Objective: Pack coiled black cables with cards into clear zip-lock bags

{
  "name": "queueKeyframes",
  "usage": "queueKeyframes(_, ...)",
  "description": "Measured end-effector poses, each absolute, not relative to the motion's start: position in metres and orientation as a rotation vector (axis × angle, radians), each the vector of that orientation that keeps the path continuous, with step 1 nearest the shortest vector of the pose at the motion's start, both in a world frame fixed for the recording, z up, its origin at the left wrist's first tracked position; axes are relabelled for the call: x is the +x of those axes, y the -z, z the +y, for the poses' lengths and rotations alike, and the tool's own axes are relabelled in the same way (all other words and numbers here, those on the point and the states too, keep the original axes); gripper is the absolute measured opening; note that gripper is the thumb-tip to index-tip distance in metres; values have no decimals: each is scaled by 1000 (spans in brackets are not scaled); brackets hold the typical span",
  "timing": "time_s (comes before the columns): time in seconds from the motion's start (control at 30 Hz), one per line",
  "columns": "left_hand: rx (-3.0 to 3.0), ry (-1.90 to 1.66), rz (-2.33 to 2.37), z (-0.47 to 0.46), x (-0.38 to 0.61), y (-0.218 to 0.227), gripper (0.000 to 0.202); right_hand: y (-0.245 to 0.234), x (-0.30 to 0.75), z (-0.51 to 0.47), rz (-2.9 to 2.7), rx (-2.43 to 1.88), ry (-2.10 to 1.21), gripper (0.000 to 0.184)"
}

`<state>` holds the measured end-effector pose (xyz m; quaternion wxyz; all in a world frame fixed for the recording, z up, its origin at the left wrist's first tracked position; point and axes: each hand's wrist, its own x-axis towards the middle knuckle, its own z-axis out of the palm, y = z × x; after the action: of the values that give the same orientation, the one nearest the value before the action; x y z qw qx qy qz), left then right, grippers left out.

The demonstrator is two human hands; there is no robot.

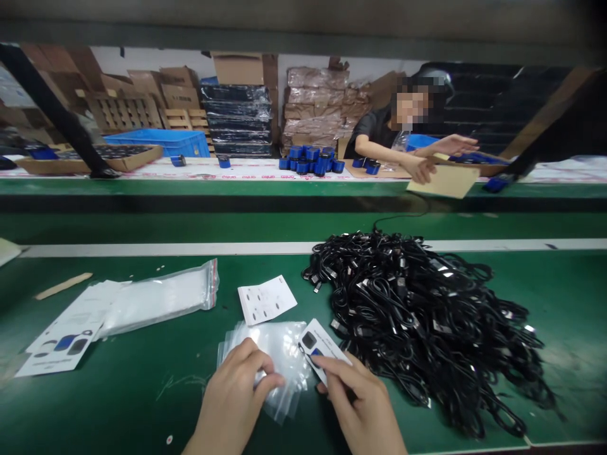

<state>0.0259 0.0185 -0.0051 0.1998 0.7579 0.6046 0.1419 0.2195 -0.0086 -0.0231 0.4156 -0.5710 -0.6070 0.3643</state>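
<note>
In the head view, we have our right hand (360, 398) clamped on a printed card (327, 341), thumb and forefinger at its near end, over the right edge of a fanned pile of clear bags (283, 341). Our left hand (237, 385) rests over the pile's left side, thumb and forefinger drawn close together (whether a bag edge sits between them, we cannot tell). We judge the step in hand to be handling the card alongside the bags; the next move would call for parting one thin layer from the rest, as the film may well cling.

Around us, a folded leaflet (267, 300) lies at the pile's far edge, and a heap of black cables (417, 309) crowds our right hand, leaving little room that side. Leftward lies a zip-top packet (161, 297); across the bench, a co-worker holds a yellow sheet (443, 181).
</note>
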Motion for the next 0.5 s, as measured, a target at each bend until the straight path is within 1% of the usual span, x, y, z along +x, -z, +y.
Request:
queueKeyframes(0.07,2108,-400,1707,16,28,4,11,22,221,-8,-1627,-1442,-857,29)
queueKeyframes(0.17,2075,-389,1714,15,29,1,18,22,221,-8,-1669,-1486,-798,29)
queueKeyframes(0.27,2063,-380,1700,19,28,-2,9,21,220,-10,-1677,-1477,-766,29)
queueKeyframes(0.3,2060,-384,1700,20,27,-2,9,20,220,-10,-1677,-1472,-755,29)
queueKeyframes(0.4,2054,-422,1693,21,25,-3,16,16,216,-12,-1678,-1473,-742,27)
queueKeyframes(0.5,2039,-525,1712,16,21,0,21,11,208,-14,-1636,-1476,-802,26)
